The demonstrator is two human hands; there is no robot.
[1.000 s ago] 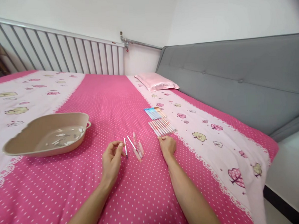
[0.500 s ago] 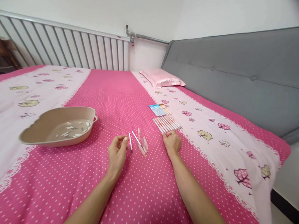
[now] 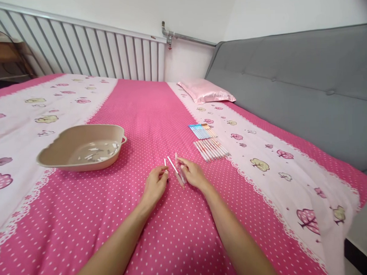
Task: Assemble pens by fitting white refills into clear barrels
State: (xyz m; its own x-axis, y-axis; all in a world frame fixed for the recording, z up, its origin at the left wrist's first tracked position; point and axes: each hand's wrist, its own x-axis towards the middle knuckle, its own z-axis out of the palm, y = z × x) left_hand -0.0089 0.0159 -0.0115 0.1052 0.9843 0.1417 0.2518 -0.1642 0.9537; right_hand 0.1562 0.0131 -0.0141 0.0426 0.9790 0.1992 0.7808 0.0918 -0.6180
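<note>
A few loose pen parts (image 3: 176, 170), thin white refills and clear pinkish barrels, lie on the pink dotted bedsheet (image 3: 146, 115) in front of me. My left hand (image 3: 155, 186) rests at their left side, its fingertips pinched together at the lower end of a white refill. My right hand (image 3: 195, 174) lies at their right side, with curled fingertips touching the clear barrels. Further right, two neat rows of pens sit on the sheet: a pink row (image 3: 211, 149) and a blue row (image 3: 202, 131) behind it.
A beige scalloped tray (image 3: 116, 134) with several small white bits inside sits to the left. A pink pillow (image 3: 206, 91) lies at the far end by a grey padded headboard (image 3: 290, 76). A slatted white railing (image 3: 76, 49) runs along the back.
My right hand has left the pink pen row and moved left to the loose parts. My left hand's fingertips have come down onto the white refill. The view has shifted a little.
</note>
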